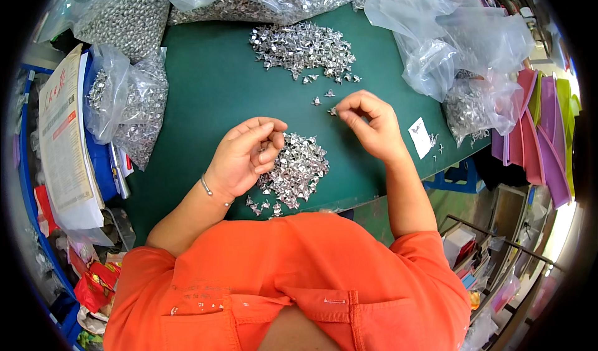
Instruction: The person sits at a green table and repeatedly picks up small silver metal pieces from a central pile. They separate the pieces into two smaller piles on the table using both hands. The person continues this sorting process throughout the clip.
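Note:
My right hand (374, 127) pinches a small silver star-shaped metal piece (332, 110) between thumb and forefinger, just above the green tabletop (205, 77). Two more such pieces (322, 98) lie close by its fingertips. My left hand (245, 155), with a bangle at the wrist, is curled in beside the near heap of silver pieces (296, 170). Its thumb and forefinger come together; whatever they hold, if anything, is hidden. A second heap of the same kind of pieces (302, 49) lies farther back on the table.
Clear plastic bags of metal parts (121, 18) line the back and left. Another bag (473, 105) sits at the right edge, near a small white card (420, 138). A newspaper (65, 133) rests in a blue rack at left. Purple and pink strips (542, 133) hang at right.

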Motion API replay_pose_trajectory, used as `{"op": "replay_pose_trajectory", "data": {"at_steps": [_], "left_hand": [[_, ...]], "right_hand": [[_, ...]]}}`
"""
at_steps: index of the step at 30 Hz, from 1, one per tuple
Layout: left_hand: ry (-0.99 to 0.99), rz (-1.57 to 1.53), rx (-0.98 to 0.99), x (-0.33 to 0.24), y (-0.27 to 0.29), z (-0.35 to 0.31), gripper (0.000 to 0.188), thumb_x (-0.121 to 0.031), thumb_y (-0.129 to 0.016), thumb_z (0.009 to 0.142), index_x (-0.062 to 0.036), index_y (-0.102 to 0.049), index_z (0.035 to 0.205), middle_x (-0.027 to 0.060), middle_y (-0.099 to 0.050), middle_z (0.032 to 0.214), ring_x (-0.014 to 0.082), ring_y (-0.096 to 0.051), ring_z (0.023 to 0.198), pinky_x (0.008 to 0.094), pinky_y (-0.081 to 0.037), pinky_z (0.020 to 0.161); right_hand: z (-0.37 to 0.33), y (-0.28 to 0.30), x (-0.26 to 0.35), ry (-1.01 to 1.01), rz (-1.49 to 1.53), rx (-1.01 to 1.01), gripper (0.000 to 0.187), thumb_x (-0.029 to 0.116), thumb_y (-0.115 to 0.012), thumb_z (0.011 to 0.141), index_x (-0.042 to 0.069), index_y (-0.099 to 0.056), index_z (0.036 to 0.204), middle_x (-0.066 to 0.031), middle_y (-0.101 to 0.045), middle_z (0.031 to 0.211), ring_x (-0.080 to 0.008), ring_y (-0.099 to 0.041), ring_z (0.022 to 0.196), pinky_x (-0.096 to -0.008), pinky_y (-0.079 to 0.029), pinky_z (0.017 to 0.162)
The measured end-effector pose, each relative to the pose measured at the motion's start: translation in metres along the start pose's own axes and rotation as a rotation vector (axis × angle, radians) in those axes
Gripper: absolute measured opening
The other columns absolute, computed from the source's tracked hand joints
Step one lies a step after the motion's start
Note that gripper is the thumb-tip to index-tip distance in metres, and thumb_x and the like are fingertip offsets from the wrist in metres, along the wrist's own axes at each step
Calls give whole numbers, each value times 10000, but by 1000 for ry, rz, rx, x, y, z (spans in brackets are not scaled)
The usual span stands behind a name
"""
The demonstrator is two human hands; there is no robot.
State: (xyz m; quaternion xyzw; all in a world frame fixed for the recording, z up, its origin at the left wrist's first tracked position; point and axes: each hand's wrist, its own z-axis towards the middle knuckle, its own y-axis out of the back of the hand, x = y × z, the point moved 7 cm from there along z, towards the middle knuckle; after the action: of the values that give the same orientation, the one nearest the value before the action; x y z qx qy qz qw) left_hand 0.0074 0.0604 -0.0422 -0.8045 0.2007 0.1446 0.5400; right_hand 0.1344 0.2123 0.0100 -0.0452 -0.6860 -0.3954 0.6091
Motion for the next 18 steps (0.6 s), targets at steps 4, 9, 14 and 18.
{"op": "replay_pose_trajectory", "data": {"at_steps": [4,9,14,18], "left_hand": [[-3,10,0,-1,-1,0,201,-135,-427,920,9,-557,972,40,-553,768,43,-387,534,159,-313,420],[-2,3,2,0,1,0,212,-136,-421,925,11,-551,1006,47,-554,799,42,-391,525,152,-321,412],[0,8,-4,0,1,0,210,-135,-419,925,11,-548,1004,47,-553,795,42,-392,524,152,-321,412],[-6,8,12,0,-2,0,211,-133,-417,925,12,-548,1003,46,-553,791,42,-394,525,153,-320,410]], "right_hand": [[2,1,-3,63,-238,-142,104,21,-639,741,15,-613,842,-98,-584,819,-236,-580,742,-307,-468,661],[-4,-11,-3,84,-211,-87,105,0,-662,708,16,-599,791,-84,-568,834,-234,-571,728,-315,-467,649],[-3,-20,11,70,138,230,86,0,-648,731,19,-614,808,-48,-565,832,-175,-561,727,-298,-458,645],[18,-8,14,254,-356,-240,76,19,-635,747,32,-626,822,-69,-573,769,-195,-561,730,-303,-451,650]]}}
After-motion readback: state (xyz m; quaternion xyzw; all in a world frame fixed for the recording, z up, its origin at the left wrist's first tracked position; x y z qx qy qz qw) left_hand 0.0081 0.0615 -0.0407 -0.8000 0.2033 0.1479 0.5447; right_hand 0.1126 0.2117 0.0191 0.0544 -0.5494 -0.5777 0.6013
